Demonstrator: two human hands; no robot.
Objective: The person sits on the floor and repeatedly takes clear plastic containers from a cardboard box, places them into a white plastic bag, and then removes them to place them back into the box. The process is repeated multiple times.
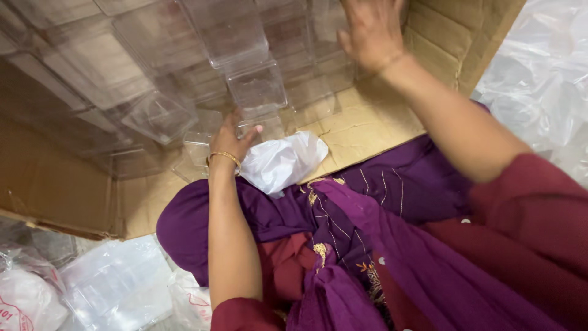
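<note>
My left hand (231, 140), with a gold bangle at the wrist, reaches down among clear plastic boxes (257, 89) stacked inside a big cardboard carton (367, 125); its fingers touch a small clear box (199, 144) on the carton floor. My right hand (370, 30) is raised at the top of the view, palm pressed against the upper stack of clear boxes (306, 37) near the carton's right wall. A crumpled white plastic bag (282, 160) lies just right of my left wrist.
Purple and maroon cloth (367, 233) covers my lap at the carton's open edge. Clear plastic bags (116, 285) lie at lower left, and more plastic sheeting (545, 86) lies outside the carton at right.
</note>
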